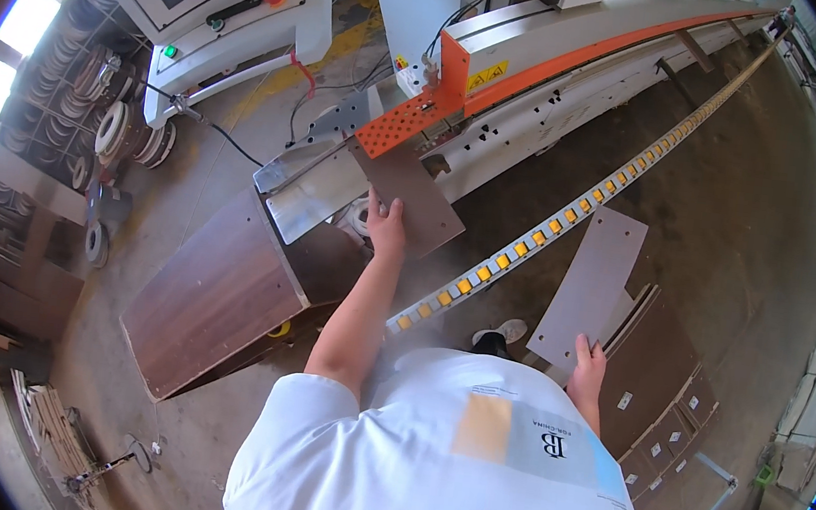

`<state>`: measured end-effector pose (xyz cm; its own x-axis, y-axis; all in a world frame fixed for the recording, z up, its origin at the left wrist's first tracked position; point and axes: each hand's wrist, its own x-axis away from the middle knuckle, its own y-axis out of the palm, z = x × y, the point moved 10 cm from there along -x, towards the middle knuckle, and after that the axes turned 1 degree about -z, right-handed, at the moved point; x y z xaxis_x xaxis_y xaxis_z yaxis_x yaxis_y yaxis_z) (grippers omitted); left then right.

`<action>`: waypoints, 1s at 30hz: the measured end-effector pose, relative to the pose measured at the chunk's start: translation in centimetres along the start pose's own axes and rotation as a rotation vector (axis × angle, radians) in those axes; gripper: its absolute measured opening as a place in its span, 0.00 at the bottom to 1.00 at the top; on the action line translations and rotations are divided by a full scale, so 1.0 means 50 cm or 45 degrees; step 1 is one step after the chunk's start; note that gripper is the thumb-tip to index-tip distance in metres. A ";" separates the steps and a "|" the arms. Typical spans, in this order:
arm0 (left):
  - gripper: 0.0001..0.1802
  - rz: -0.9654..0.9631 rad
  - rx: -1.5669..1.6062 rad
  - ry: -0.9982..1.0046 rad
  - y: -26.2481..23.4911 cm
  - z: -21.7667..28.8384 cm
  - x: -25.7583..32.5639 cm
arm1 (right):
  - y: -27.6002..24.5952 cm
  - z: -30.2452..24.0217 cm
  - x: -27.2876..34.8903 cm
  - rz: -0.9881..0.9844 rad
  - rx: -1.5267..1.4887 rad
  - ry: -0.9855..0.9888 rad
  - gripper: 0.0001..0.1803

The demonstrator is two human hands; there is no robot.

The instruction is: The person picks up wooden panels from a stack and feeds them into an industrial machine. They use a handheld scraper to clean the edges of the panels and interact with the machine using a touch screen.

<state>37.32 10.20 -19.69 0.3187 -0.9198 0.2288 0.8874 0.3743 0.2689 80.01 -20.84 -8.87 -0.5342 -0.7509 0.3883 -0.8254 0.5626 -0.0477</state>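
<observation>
The work in hand looks like presenting a brown panel (419, 201) to the machine at its orange perforated plate (408, 126), with another board kept at the ready. The brown panel lies just on the near side of the orange plate, its far edge close up to it; whether it touches or slips beneath, I cannot tell. The left hand (386, 227) rests on this panel's left side, nearer the person than the orange plate, thumb apart from the fingers; whether those fingers curl under the edge is hidden. The right hand (589, 361), well to the right of the orange plate and nearer the person, pinches the near end of a paler panel (591, 281) between thumb and fingers. That panel slants beyond the roller rail (530, 241) as seen from the orange plate, above a stack of brown boards (660, 385). The next move seems to call for the left hand to keep its panel flat and square to the orange plate, while the right holds the paler one clear of the rail.
</observation>
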 end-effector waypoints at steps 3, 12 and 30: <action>0.40 -0.062 0.082 0.004 0.099 0.016 0.021 | -0.042 0.021 -0.015 0.039 0.000 0.021 0.22; 0.41 -0.046 0.145 0.109 0.293 -0.078 -0.052 | -0.063 -0.022 -0.007 0.024 0.121 0.035 0.19; 0.28 -1.435 -0.570 -0.568 0.454 -0.031 0.425 | -0.029 -0.021 -0.026 -0.052 0.059 -0.118 0.22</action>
<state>64.77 -1.04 -10.17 -0.7354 -0.5496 0.3964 0.6538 -0.7293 0.2016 82.11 -20.30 -8.34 -0.5129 -0.8028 0.3041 -0.8532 0.5160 -0.0768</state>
